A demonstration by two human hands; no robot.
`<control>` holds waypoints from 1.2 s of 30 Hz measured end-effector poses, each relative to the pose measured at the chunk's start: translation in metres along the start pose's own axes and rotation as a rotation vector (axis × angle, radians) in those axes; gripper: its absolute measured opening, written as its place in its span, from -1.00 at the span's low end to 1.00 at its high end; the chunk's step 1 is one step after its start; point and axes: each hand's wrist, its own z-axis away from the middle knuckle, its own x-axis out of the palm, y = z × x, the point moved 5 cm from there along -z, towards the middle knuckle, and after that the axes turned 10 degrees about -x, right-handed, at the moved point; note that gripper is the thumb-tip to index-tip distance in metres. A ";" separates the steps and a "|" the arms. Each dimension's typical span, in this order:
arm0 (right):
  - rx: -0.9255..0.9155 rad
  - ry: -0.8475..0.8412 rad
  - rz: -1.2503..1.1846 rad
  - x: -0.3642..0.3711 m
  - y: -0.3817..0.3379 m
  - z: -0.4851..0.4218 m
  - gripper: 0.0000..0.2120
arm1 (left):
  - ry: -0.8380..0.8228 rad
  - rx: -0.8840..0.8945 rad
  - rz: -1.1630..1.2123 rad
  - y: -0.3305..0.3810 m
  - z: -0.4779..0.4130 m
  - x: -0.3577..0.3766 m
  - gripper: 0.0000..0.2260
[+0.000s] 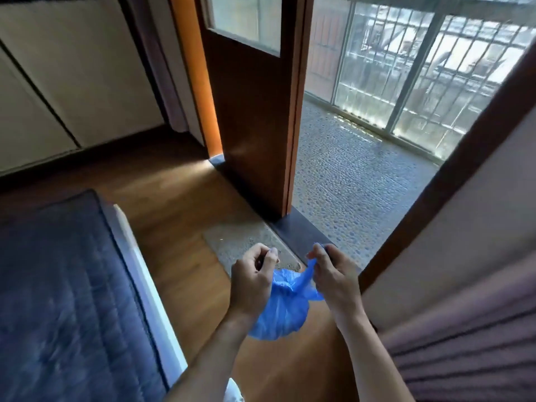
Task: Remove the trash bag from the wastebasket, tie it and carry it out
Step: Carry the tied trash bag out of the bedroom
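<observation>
Item: blue trash bag (280,311), out of the wastebasket, hanging over the wood floor (185,198) near the open door (255,111). Left hand (252,281) and right hand (333,274), each grip pinched on a drawn-up corner of its neck. Risk: thin film may slip or tear under pulling, leaving the knot loose and contents spilling by the doormat (232,242).

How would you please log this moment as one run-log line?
stage: tying | left hand: gripping bag top | right hand: pulling blue trash bag flap | bag: off floor | ahead: open door
</observation>
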 end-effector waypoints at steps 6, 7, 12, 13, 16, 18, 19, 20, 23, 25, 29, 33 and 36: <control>-0.019 -0.123 -0.006 0.123 -0.018 -0.023 -0.65 | 0.163 -0.037 0.016 -0.025 -0.054 -0.106 -0.74; -0.023 -0.143 -0.003 0.142 -0.022 -0.026 -0.67 | 0.180 -0.043 0.014 -0.029 -0.064 -0.124 -0.74; -0.049 -0.264 -0.031 0.225 -0.035 -0.037 -0.73 | 0.278 -0.054 0.023 -0.042 -0.103 -0.202 -0.73; -0.052 -0.285 -0.040 0.236 -0.036 -0.038 -0.71 | 0.303 -0.051 0.022 -0.044 -0.107 -0.213 -0.72; -0.059 -0.349 -0.057 0.276 -0.036 -0.047 -0.55 | 0.368 -0.044 0.045 -0.052 -0.120 -0.242 -0.72; -0.063 -0.383 -0.052 0.300 -0.036 -0.056 -0.48 | 0.409 -0.063 0.072 -0.058 -0.130 -0.258 -0.72; -0.057 -0.397 -0.045 0.312 -0.035 -0.060 -0.47 | 0.431 -0.078 0.080 -0.062 -0.135 -0.264 -0.73; -0.050 -0.410 -0.039 0.322 -0.035 -0.064 -0.50 | 0.450 -0.089 0.088 -0.064 -0.140 -0.270 -0.73; -0.021 -0.463 -0.064 0.354 -0.037 -0.081 -0.66 | 0.486 -0.096 0.100 -0.069 -0.157 -0.285 -0.73; -0.004 -0.484 -0.079 0.375 -0.037 -0.094 -0.72 | 0.498 -0.113 0.073 -0.075 -0.173 -0.294 -0.73; 0.025 -0.505 -0.103 0.416 -0.027 -0.133 -0.74 | 0.536 -0.141 0.009 -0.086 -0.217 -0.308 -0.72; 0.034 -0.560 -0.082 0.460 -0.012 -0.184 -0.74 | 0.564 -0.163 0.002 -0.096 -0.280 -0.317 -0.73; 0.059 -0.596 -0.093 0.492 -0.004 -0.230 -0.73 | 0.603 -0.184 0.039 -0.098 -0.335 -0.321 -0.72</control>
